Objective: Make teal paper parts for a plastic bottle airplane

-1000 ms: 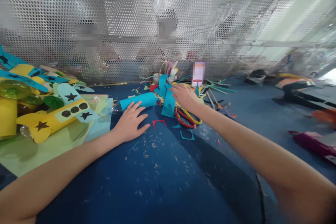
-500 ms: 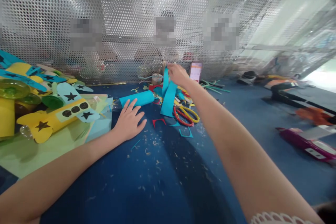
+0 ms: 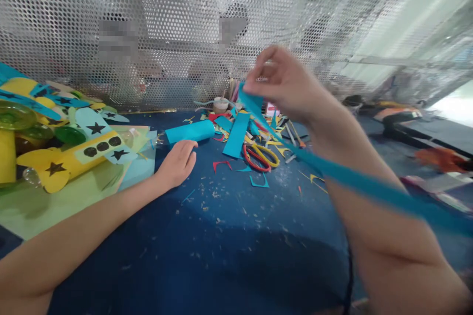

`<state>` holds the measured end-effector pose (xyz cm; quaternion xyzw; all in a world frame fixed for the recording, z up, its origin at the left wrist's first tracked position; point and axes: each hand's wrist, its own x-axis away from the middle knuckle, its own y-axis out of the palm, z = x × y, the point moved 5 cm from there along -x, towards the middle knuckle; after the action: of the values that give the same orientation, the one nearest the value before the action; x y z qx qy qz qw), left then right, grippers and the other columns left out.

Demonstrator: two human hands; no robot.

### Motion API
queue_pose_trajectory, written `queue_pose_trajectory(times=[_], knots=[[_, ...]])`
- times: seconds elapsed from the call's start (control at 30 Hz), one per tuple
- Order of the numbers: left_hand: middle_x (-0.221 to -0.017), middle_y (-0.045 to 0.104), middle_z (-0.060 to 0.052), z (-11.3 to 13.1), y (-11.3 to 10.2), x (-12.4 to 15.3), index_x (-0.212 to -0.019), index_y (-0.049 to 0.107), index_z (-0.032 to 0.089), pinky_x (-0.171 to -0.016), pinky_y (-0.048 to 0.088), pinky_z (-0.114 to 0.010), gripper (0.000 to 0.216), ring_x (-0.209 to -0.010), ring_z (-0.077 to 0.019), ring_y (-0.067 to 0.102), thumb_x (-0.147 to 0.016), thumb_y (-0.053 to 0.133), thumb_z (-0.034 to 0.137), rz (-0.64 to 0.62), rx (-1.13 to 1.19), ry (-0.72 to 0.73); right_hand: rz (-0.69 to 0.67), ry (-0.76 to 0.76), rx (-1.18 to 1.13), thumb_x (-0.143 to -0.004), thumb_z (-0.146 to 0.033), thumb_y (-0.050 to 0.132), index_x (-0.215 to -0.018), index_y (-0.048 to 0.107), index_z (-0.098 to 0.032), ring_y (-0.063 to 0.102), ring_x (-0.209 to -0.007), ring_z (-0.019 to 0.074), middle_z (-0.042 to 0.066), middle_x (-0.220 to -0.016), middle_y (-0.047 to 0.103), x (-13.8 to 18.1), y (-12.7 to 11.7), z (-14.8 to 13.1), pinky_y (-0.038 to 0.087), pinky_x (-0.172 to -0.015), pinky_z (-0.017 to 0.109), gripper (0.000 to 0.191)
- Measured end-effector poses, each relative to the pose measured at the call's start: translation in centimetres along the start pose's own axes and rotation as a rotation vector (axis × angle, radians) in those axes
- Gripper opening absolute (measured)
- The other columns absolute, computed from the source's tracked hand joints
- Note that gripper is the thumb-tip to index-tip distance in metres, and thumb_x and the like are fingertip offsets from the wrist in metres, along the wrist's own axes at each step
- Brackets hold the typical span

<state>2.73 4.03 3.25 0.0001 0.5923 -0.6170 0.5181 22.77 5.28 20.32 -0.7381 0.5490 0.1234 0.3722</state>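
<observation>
So the right hand (image 3: 283, 83) has swung up off the scrap pile since half a second ago, and the long, narrow bright-blue paper strip (image 3: 340, 173) now trails blurry across the forearm. Those fingers are pinched on its upper end. Left hand (image 3: 177, 163) is still parked against the blue paper-wrapped cylinder (image 3: 190, 131), fingers pulled in; can't tell if it's gripping.

Handling-wise, I'd guess the strip's super light, floppy lengthwise and easy to crease or tear. Pinch near an end, flat across the width, don't squeeze the middle.

Counting up: one strip in hand, one wider flat blue paper strip (image 3: 236, 138) lying on the pile, one cylinder, one red scissor handle (image 3: 256, 168) and one yellow scissor handle (image 3: 278, 160) (same pair or two, dunno). The yellow paper rocket (image 3: 77, 160) shows three black dots and three black stars.
</observation>
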Motion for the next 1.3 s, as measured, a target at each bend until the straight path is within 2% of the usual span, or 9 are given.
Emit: queue_pose_trajectory(times=[0.2,0.3,0.47,0.53,0.6,0.67,0.83,1.1,1.3], knots=[[-0.104,0.058,-0.010,1.4,-2.3,0.1,-0.104,0.052,0.020,-0.095,0.046,-0.040,0.021,-0.104,-0.0232,0.055,-0.093,0.035,0.025,0.101,0.137,-0.019,-0.479,0.213,-0.056,-0.070,-0.025,0.070,-0.086,0.049,-0.022,0.062,-0.075,0.0135,-0.002,-0.078,0.061,4.5,8.9,8.2,0.056,-0.075,0.032,0.027],[-0.100,0.062,-0.010,2.9,-2.3,0.1,-0.095,0.059,0.021,-0.095,0.045,-0.041,0.027,-0.102,-0.0238,0.057,-0.094,0.033,0.027,-0.029,0.140,0.123,-0.514,0.231,-0.013,-0.070,-0.029,0.070,-0.088,0.055,-0.020,0.066,-0.080,0.0161,0.001,-0.085,0.068,5.7,10.7,10.6,0.056,-0.078,0.033,0.025],[-0.107,0.064,-0.013,4.0,-0.4,0.6,-0.102,0.067,0.017,-0.097,0.045,-0.043,0.031,-0.107,-0.0251,0.057,-0.094,0.041,0.033,-0.227,0.162,0.275,-0.209,0.282,0.209,-0.077,-0.031,0.062,-0.092,0.063,-0.016,0.068,-0.081,0.0198,0.007,-0.087,0.072,4.3,4.9,12.7,0.052,-0.082,0.037,0.021],[-0.117,0.062,-0.013,3.9,0.5,0.9,-0.112,0.066,0.019,-0.099,0.044,-0.045,0.034,-0.114,-0.0267,0.055,-0.094,0.042,0.036,-0.291,0.134,0.258,-0.060,0.395,0.565,-0.077,-0.028,0.062,-0.090,0.067,-0.015,0.068,-0.077,0.0200,0.007,-0.083,0.073,4.1,0.8,13.9,0.052,-0.077,0.033,0.019],[-0.122,0.060,-0.013,3.6,1.1,1.1,-0.116,0.065,0.021,-0.100,0.043,-0.047,0.036,-0.118,-0.0281,0.053,-0.095,0.042,0.039,-0.337,0.098,0.227,-0.050,0.507,0.934,-0.077,-0.025,0.061,-0.085,0.070,-0.015,0.068,-0.082,0.0227,0.009,-0.086,0.074,4.6,-2.3,15.0,0.050,-0.075,0.032,0.016],[-0.123,0.060,-0.013,3.5,1.4,1.1,-0.117,0.065,0.022,-0.100,0.042,-0.049,0.038,-0.119,-0.0290,0.053,-0.096,0.040,0.042,-0.366,0.073,0.207,-0.109,0.605,1.077,-0.077,-0.022,0.060,-0.081,0.072,-0.015,0.068,-0.082,0.0240,0.009,-0.084,0.074,5.5,-4.0,16.2,0.050,-0.072,0.030,0.014],[-0.123,0.060,-0.013,3.5,1.4,1.0,-0.119,0.064,0.022,-0.100,0.042,-0.049,0.042,-0.119,-0.0294,0.052,-0.096,0.040,0.046,-0.392,0.057,0.200,-0.196,0.647,1.085,-0.079,-0.029,0.063,-0.079,0.073,-0.017,0.068,-0.078,0.0206,0.007,-0.081,0.075,7.0,-3.5,18.0,0.048,-0.065,0.026,0.016],[-0.124,0.059,-0.010,3.5,1.1,0.9,-0.119,0.065,0.023,-0.106,0.035,-0.051,0.041,-0.128,-0.0296,0.044,-0.096,0.040,0.047,-0.413,0.039,0.197,-0.159,0.679,1.161,-0.079,-0.026,0.059,-0.082,0.072,-0.014,0.067,-0.086,0.0295,0.015,-0.087,0.072,7.1,-2.6,18.0,0.048,-0.071,0.035,0.018],[-0.124,0.059,-0.008,3.2,1.0,0.9,-0.117,0.065,0.026,-0.107,0.034,-0.051,0.039,-0.128,-0.0281,0.043,-0.097,0.040,0.048,-0.408,0.027,0.188,0.364,0.533,1.034,-0.084,-0.028,0.051,-0.095,0.060,-0.016,0.063,-0.081,0.0274,0.013,-0.084,0.068,5.9,-6.1,13.5,0.045,-0.072,0.039,0.019]])
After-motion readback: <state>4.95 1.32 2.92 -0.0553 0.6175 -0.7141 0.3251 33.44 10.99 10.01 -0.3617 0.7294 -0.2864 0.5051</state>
